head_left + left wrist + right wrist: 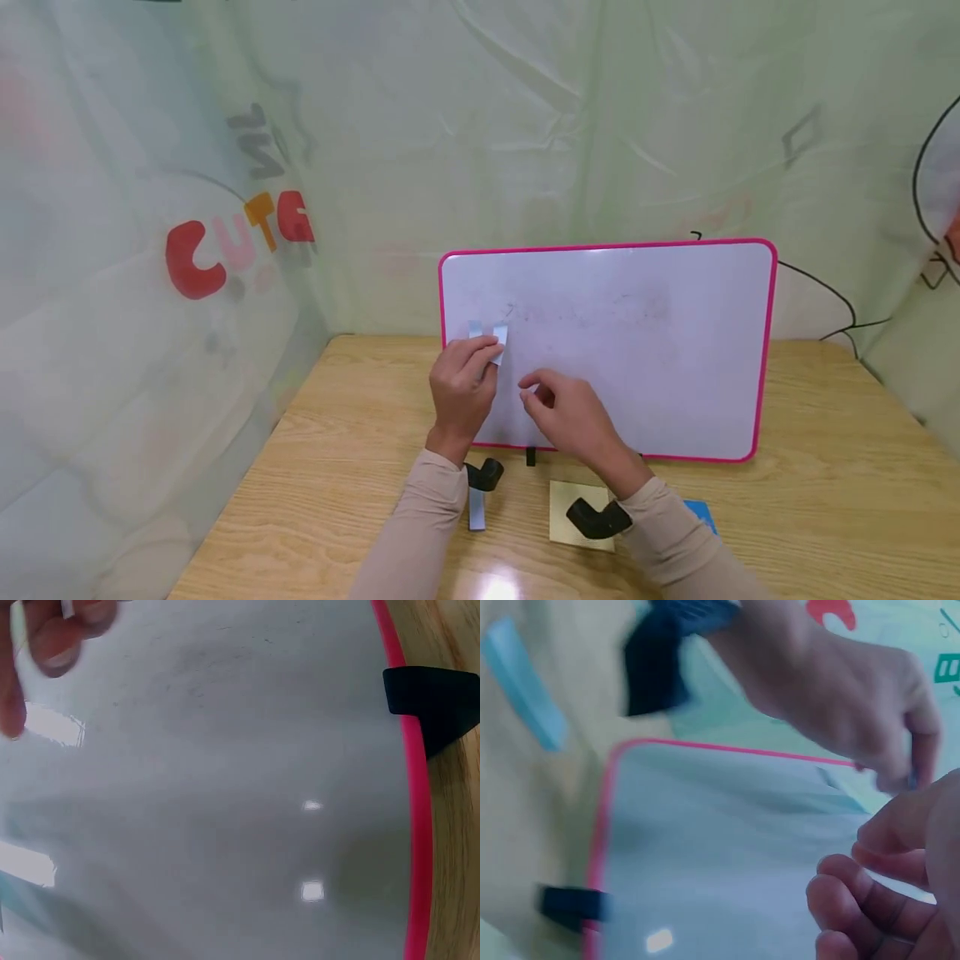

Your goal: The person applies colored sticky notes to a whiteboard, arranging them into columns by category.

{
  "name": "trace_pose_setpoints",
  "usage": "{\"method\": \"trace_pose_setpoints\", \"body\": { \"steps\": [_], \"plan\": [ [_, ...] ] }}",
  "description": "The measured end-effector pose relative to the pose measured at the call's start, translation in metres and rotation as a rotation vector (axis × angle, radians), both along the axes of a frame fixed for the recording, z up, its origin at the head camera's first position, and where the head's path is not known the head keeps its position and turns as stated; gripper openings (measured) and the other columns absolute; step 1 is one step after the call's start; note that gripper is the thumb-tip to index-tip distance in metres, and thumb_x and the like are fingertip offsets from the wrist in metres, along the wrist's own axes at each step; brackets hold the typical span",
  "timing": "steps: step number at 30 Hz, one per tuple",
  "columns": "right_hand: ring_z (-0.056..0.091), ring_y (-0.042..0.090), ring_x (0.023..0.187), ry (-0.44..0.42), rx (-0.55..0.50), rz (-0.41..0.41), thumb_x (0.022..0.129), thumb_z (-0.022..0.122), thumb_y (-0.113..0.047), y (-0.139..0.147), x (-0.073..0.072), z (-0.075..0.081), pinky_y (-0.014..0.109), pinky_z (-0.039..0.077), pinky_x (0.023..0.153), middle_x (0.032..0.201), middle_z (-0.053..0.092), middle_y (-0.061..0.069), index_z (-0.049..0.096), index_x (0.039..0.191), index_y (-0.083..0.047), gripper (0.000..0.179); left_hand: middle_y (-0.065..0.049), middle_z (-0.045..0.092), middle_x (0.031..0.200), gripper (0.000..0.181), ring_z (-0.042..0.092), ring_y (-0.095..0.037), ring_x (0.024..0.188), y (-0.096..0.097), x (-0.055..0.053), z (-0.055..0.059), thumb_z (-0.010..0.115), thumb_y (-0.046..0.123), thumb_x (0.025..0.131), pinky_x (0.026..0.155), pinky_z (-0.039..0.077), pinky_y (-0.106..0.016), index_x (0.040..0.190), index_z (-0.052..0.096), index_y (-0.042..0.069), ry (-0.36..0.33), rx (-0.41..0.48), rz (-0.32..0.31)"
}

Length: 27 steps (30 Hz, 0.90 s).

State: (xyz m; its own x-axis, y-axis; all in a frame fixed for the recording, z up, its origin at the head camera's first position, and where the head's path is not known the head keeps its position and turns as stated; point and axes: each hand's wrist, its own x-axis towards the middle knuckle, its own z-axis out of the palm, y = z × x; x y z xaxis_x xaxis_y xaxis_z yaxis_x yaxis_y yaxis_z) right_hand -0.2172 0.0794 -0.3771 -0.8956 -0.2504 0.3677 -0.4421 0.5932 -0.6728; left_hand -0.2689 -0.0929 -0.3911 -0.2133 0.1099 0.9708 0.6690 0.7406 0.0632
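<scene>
Left of frame centre, the left hand pinches a blue strip at the board, which black feet apparently keep upright. The right hand, loosely curled, seemingly empty, hovers lower right.

One whiteboard, three blue strips, one yellow pad, one blue item, one table

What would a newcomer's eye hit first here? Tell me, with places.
Probably the pink-rimmed whiteboard, standing on the wooden table right of centre. Over the board's left part, the left hand pinches a pale blue strip. Bright letters stand out on the wall sheet at left.
</scene>
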Motion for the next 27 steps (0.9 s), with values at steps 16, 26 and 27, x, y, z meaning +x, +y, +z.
{"method": "trace_pose_setpoints", "body": {
  "steps": [16, 26, 27],
  "plan": [
    [0.038, 0.013, 0.05, 0.209, 0.276, 0.014, 0.094, 0.061, -0.012, -0.003, -0.029, 0.036, 0.031, 0.036, 0.049, 0.055, 0.042, -0.006, 0.059, 0.142, -0.017, 0.049, -0.003, 0.076, 0.099, 0.012, 0.067, -0.019, 0.08, 0.001, -0.003, -0.003, 0.075, 0.008, 0.086, 0.075, 0.055, -0.025, 0.097, 0.081, 0.007, 0.003, 0.013, 0.026],
    [0.036, 0.016, 0.046, 0.197, 0.436, -0.02, 0.094, 0.061, -0.014, -0.007, -0.035, 0.041, 0.03, 0.032, 0.045, 0.051, 0.039, -0.001, 0.054, 0.147, -0.022, 0.054, -0.002, 0.076, 0.099, 0.011, 0.067, -0.018, 0.082, 0.002, -0.003, -0.006, 0.076, 0.01, 0.086, 0.078, 0.055, -0.025, 0.096, 0.081, 0.007, -0.036, 0.021, 0.047],
    [0.035, 0.016, 0.046, 0.195, 0.445, -0.023, 0.094, 0.061, -0.015, -0.007, -0.036, 0.042, 0.03, 0.031, 0.044, 0.051, 0.039, -0.001, 0.053, 0.147, -0.022, 0.055, -0.002, 0.076, 0.099, 0.012, 0.067, -0.018, 0.083, 0.002, -0.003, -0.007, 0.076, 0.01, 0.086, 0.079, 0.055, -0.025, 0.097, 0.081, 0.008, -0.042, 0.022, 0.048]
  ]
}}
